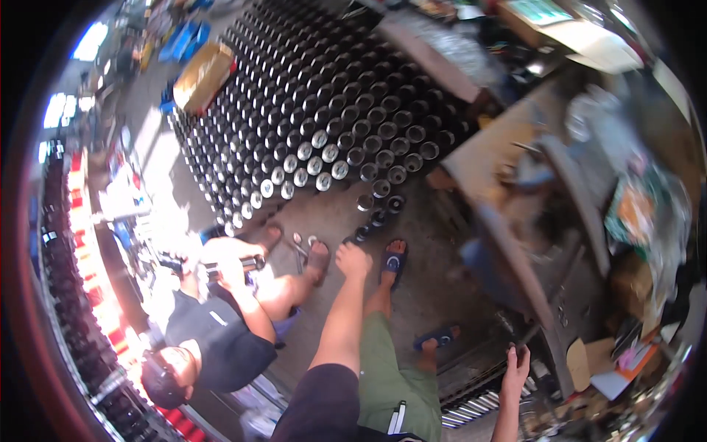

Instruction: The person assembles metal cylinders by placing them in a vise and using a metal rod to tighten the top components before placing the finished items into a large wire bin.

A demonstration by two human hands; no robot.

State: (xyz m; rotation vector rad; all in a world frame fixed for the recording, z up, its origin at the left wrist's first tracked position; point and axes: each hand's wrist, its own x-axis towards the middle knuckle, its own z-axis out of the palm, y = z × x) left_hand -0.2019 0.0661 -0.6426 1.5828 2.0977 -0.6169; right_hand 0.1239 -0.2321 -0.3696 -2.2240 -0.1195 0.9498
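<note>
My left hand (353, 260) is stretched out low over the floor with its fingers curled in. A dark cylinder (360, 234) stands right at its fingertips; whether the fingers grip it or something else is hidden. More dark cylinders with round, open-looking tops (378, 216) stand just beyond it, leading to the large block of cylinders (294, 110). Some tops along the block's near edge are bright silver (322, 181). Off to the right, my right hand (515, 370) is raised beside a dark bar, thumb and finger apart, with nothing visible in it.
At the left a co-worker in a dark shirt (221, 339) sits close, holding a dark cylinder (252, 263). A wooden table (486, 158) and a blurred chair-like frame (519, 269) stand right. A cardboard box (203, 77) sits by the block's far left. Hand tools (300, 247) lie near the co-worker's feet.
</note>
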